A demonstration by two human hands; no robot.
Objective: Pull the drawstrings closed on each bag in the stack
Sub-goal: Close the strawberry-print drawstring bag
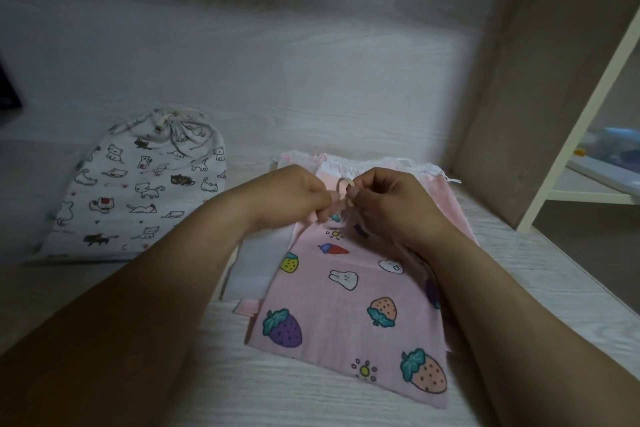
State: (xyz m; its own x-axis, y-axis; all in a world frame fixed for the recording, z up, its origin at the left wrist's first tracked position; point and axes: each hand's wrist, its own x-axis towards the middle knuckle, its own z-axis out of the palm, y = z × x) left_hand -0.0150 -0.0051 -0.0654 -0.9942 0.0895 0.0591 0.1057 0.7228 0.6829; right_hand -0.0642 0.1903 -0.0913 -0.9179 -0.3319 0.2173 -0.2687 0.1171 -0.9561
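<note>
A pink bag printed with strawberries and rabbits (349, 308) lies on top of a stack of pale pink and white bags (349, 166) in the middle of the surface. Its mouth is bunched together between my hands. My left hand (291, 194) and my right hand (391, 201) meet at the bag's top, each pinching the pale drawstring (344, 184), which loops up between the fingertips. The bag's mouth is mostly hidden behind my fingers.
A white bag with a cat print (138, 191) lies to the left, its drawstring top cinched. A wall panel (519, 114) rises at the right, with a cream shelf frame (571, 156) beyond it. The wood-grain surface (277, 385) stretches toward me.
</note>
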